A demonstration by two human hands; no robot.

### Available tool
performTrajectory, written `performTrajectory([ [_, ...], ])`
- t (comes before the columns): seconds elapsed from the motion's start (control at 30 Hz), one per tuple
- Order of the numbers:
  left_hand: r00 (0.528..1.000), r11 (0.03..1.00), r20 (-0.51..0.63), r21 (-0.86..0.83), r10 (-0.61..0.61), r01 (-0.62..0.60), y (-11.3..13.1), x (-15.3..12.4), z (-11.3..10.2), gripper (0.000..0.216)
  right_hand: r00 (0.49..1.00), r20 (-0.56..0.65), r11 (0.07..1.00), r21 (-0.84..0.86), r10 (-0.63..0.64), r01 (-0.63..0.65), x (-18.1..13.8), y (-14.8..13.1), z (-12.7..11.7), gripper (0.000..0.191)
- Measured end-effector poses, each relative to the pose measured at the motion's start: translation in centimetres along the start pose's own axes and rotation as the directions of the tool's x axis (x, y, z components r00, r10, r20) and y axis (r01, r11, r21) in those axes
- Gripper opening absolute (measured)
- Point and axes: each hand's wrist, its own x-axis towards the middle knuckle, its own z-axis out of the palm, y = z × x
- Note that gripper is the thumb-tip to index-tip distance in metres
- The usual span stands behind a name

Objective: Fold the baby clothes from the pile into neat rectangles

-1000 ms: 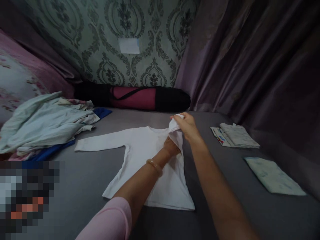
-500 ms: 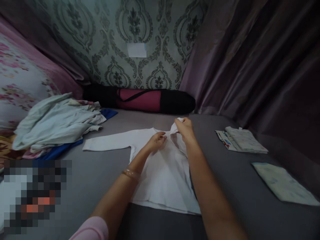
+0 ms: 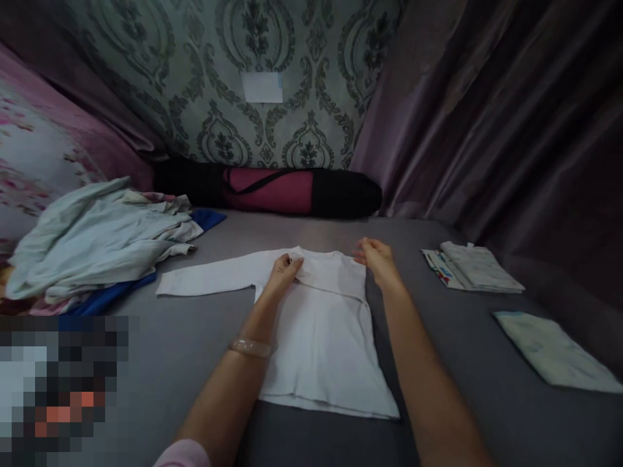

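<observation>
A white long-sleeved shirt (image 3: 324,344) lies spread on the grey surface, its hem toward me. One sleeve (image 3: 207,275) reaches out straight to the left. The other sleeve (image 3: 335,279) is folded across the chest. My left hand (image 3: 286,269) is closed on the end of that folded sleeve, with the fingertips partly hidden. By the shirt's right shoulder, my right hand (image 3: 377,258) is held just above the cloth, fingers loosely apart and holding nothing.
A heap of clothes (image 3: 97,227) lies at the left. Folded cloths (image 3: 481,266) and a pale folded piece (image 3: 555,350) lie at the right. A black and pink long bag (image 3: 267,189) rests along the wall, with curtains (image 3: 452,117) on the right.
The right sleeve, earlier lifted in my right hand, now lies folded across the chest. My right hand has let go and moved slightly right; my left hand has shifted left.
</observation>
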Motion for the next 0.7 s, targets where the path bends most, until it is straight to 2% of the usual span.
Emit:
performTrajectory([
  [0.1,0.997,0.992,-0.03,0.105,0.066,-0.062,0.1,0.1,-0.2,0.032,0.983,-0.137,0.958,-0.276,-0.124,0.082,1.2,1.3,-2.3,0.025],
  [0.17,0.994,0.98,-0.045,0.176,0.097,-0.087,0.2,0.2,-0.2,0.031,0.978,-0.093,0.869,-0.48,-0.188,0.121,0.9,2.4,-2.4,0.032],
  [0.23,0.991,0.967,-0.038,0.225,0.131,-0.12,0.5,0.1,-0.3,0.032,0.97,0.08,0.744,-0.627,-0.23,0.229,-0.3,3.3,-1.2,0.039],
  [0.27,0.988,0.96,-0.033,0.244,0.148,-0.136,0.6,0.0,-0.3,0.033,0.947,0.208,0.657,-0.683,-0.245,0.32,-1.0,3.7,-0.3,0.042],
  [0.33,0.984,0.945,-0.023,0.284,0.179,-0.165,0.8,-0.2,-0.3,0.034,0.868,0.435,0.456,-0.739,-0.239,0.496,-2.8,4.3,1.8,0.049],
  [0.4,0.977,0.921,-0.029,0.339,0.212,-0.189,0.8,-0.4,-0.5,0.035,0.794,0.58,0.334,-0.723,-0.182,0.605,-4.2,4.6,3.7,0.054],
  [0.53,0.958,0.838,-0.066,0.504,0.28,-0.211,0.3,-0.3,-0.8,0.041,0.693,0.713,0.278,-0.647,-0.108,0.71,-5.8,5.1,6.1,0.06],
  [0.6,0.949,0.781,-0.039,0.58,0.313,-0.233,0.0,-0.3,-1.0,0.043,0.676,0.73,0.275,-0.632,-0.1,0.724,-5.9,5.4,6.6,0.059],
  [0.7,0.942,0.69,0.023,0.675,0.335,-0.262,-0.3,-0.4,-1.0,0.042,0.685,0.724,0.275,-0.644,-0.085,0.714,-6.0,5.7,6.6,0.058],
])
